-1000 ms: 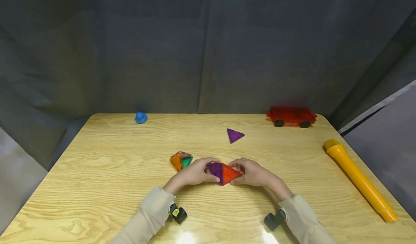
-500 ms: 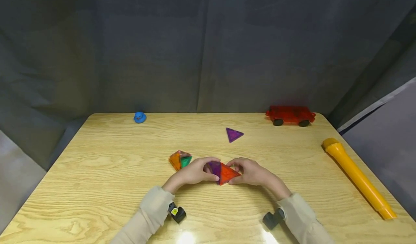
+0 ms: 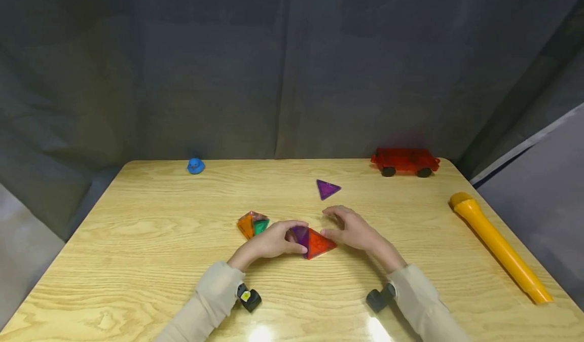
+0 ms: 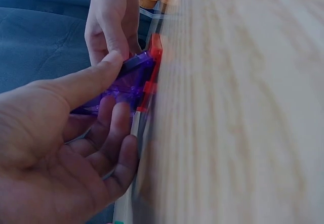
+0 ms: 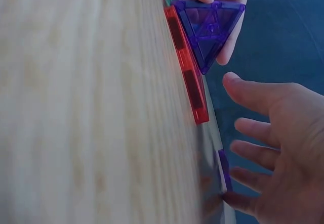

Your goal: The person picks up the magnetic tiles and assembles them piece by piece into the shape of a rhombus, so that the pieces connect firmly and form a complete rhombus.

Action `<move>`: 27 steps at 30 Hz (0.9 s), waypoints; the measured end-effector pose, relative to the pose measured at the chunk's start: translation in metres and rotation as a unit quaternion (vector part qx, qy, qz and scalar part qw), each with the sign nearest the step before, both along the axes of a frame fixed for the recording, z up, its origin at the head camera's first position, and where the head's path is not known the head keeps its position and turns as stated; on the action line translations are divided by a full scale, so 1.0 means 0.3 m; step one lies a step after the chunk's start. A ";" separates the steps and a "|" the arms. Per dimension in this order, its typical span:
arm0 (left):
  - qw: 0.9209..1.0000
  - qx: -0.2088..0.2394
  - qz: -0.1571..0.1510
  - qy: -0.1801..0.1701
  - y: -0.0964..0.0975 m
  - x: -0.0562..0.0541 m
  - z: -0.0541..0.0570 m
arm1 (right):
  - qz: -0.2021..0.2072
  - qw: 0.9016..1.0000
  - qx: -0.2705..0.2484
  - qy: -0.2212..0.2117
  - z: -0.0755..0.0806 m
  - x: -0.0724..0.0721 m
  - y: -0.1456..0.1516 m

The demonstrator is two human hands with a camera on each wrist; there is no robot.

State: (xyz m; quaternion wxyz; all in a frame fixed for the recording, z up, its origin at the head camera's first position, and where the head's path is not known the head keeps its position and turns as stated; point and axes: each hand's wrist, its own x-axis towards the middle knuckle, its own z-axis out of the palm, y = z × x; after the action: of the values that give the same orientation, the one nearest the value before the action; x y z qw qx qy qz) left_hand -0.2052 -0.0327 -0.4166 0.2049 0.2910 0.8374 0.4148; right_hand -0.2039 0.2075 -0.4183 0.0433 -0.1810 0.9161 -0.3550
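My left hand pinches purple triangular magnetic tiles between thumb and fingers. They stand raised from the table, as the right wrist view shows, with one purple triangle facing that camera. Along their right side, a red triangular magnetic tile lies low on the table, its edge meeting the purple ones. My right hand hovers just beyond the red tile with spread, relaxed fingers and holds nothing. Behind my left hand sits a small cluster of orange, green and clear pinkish tiles, partly hidden by that hand.
A loose purple triangle lies farther back on the wooden table. At the back edge stand a blue rubber duck and a red wheeled toy car base. To the right lies a long yellow toy microphone.
My right hand has let go of the red tile, spread its fingers and drawn back up and to the right. My left hand keeps its hold on the purple tiles.
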 end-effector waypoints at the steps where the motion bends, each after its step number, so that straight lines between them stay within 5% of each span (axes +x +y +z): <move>1: 1.000 -0.001 0.000 0.001 0.001 0.000 0.001 | -0.003 1.000 -0.002 -0.002 -0.002 -0.005 0.002; 17: 1.000 0.001 0.002 -0.004 0.009 0.001 -0.008 | -0.010 1.000 0.020 -0.016 -0.018 -0.119 0.018; 27: 1.000 -0.003 0.011 -0.009 0.002 -0.005 -0.013 | -0.021 0.999 0.031 -0.037 -0.017 -0.133 0.008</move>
State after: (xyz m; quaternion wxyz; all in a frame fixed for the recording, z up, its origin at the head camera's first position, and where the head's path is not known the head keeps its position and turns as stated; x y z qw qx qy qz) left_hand -0.2066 -0.0322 -0.4205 0.2087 0.2773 0.8402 0.4167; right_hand -0.2437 0.2099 -0.4234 0.0751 -0.1469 0.9283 -0.3333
